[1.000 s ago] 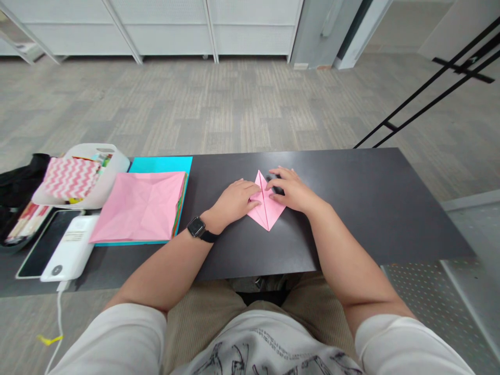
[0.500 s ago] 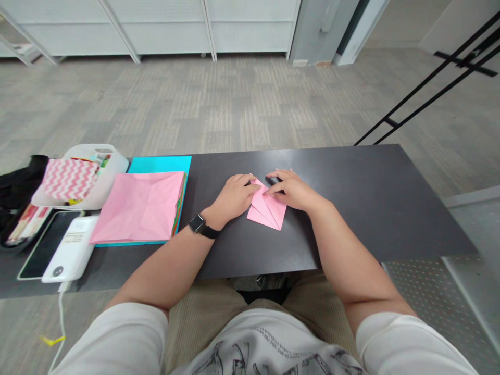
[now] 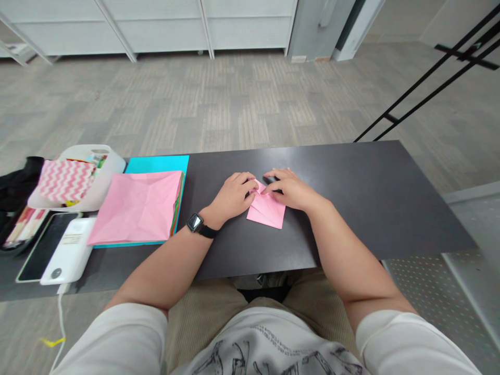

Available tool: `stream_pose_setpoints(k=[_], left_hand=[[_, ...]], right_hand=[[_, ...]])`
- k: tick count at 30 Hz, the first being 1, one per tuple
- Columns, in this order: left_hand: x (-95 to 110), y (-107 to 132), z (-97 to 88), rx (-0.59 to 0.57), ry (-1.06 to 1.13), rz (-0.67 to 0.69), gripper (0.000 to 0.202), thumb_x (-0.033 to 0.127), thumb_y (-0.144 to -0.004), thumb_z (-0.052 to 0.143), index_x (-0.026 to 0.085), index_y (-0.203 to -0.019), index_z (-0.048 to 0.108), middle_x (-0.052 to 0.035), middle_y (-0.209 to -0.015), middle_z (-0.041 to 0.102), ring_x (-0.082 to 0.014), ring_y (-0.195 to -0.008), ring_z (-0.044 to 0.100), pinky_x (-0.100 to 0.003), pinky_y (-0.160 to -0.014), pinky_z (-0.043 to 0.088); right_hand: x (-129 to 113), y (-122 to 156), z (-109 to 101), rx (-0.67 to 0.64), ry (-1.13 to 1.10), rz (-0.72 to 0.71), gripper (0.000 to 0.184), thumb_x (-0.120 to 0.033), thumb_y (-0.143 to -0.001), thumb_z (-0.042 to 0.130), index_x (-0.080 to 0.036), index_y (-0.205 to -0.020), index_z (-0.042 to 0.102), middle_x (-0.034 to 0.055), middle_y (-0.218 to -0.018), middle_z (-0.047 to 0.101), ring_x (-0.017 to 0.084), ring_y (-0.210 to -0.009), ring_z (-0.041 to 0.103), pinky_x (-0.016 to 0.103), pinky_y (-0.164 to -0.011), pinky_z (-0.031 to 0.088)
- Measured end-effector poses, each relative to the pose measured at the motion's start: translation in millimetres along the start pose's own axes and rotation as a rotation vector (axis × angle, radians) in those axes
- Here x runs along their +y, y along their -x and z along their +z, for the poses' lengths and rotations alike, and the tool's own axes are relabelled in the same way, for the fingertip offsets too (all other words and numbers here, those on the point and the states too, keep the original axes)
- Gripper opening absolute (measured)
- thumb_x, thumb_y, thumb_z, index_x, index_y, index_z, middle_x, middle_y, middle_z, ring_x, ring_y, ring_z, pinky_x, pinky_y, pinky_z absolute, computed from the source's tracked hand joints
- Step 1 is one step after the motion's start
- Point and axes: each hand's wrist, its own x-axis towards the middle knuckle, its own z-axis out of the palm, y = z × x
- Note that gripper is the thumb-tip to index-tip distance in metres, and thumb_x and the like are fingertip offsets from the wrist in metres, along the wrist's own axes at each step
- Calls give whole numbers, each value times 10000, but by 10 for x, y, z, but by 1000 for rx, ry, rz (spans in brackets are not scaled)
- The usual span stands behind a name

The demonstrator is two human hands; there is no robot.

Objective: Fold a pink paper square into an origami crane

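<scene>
A small folded piece of pink origami paper (image 3: 267, 212) lies on the dark tabletop in front of me, its lower edge turned towards me. My left hand (image 3: 235, 196), with a watch (image 3: 195, 223) on its wrist, has thumb and forefinger closed on the paper's upper left edge. From the other side my right hand (image 3: 291, 190) pinches the upper part near the middle with thumb and forefinger; its other fingers reach out over the table. The fingers partly cover the top corner and the fold there.
On the left lie a stack of pink sheets (image 3: 136, 205) on a blue sheet (image 3: 158, 163), a white basket (image 3: 113, 172), a phone (image 3: 42, 245), a white power bank (image 3: 70, 252) with a cable, and a black bag (image 3: 23, 179). A black metal frame (image 3: 414, 86) stands beyond the table (image 3: 371, 208).
My fingers have shifted slightly at the paper's top, with my left thumb moved a little and the fold there bent up. The camera view has moved slightly.
</scene>
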Motion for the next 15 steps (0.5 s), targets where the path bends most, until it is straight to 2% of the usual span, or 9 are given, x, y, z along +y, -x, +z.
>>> stream_pose_setpoints(k=[5, 10, 12, 15], left_hand=[[51, 3, -15, -7, -1, -52, 276, 295, -967, 708, 220, -1232, 723, -114, -1386, 675, -314, -1295, 614, -508, -1150, 489], [160, 23, -30, -37, -71, -50, 164, 300, -1014, 665, 242, -1036, 817, -90, -1254, 744, -305, -1176, 649, -517, -1082, 502], [205, 34, -36, -71, -93, -37, 202, 309, -1034, 645, 253, -1026, 838, -80, -1212, 771, -300, -1136, 660, -536, -1101, 489], [252, 48, -35, -93, -111, -30, 205, 310, -1039, 648, 265, -1080, 843, -75, -1248, 784, -304, -1164, 669, -583, -1183, 437]], right_hand=[[-8, 0, -1, 7, -6, 7, 377, -139, -931, 684, -427, -1093, 865, 9, -1511, 626, 342, -1529, 480, 763, -1301, 231], [-16, 10, -25, 2, 4, 42, 349, -170, -932, 719, -440, -1100, 864, 19, -1501, 631, 351, -1511, 492, 793, -1291, 207], [-14, 15, -32, 10, 13, 65, 340, -180, -927, 745, -447, -1099, 866, 21, -1504, 630, 361, -1507, 495, 798, -1293, 195], [-1, 21, -30, 35, 29, 100, 325, -190, -919, 777, -453, -1086, 871, 16, -1518, 623, 378, -1526, 472, 799, -1298, 187]])
